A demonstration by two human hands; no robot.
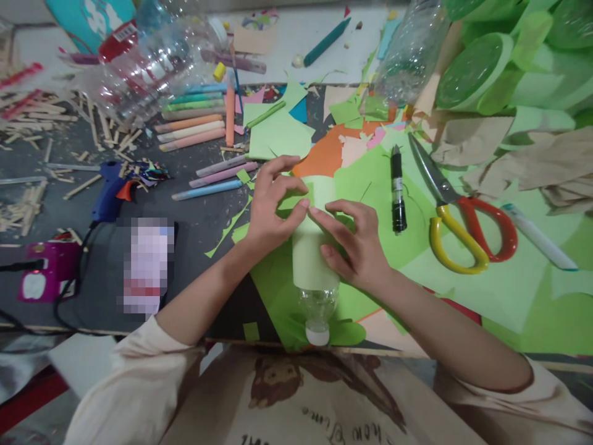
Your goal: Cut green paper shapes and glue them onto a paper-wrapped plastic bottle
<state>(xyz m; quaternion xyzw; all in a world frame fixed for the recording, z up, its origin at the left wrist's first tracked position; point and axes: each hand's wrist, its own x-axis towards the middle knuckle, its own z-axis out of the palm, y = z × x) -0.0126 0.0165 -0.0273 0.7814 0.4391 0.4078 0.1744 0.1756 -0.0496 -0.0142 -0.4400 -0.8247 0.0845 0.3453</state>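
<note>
A clear plastic bottle [317, 309] lies on its side with its white cap toward me, its body wrapped in light green paper [309, 262]. My left hand [271, 207] presses the paper's far edge onto the bottle with its fingertips. My right hand [354, 244] rests on the wrap from the right, fingers spread over it and touching the left hand's fingertips. Both hands grip the wrapped bottle over a spread of green paper sheets [486, 290].
Scissors with yellow and red handles [456, 219] and a black marker [397, 188] lie right of my hands. A blue glue gun [109, 194], chalk sticks [194, 127], wooden sticks [28, 204], clear bottles [152, 55] and green-covered bottles [482, 68] lie further out.
</note>
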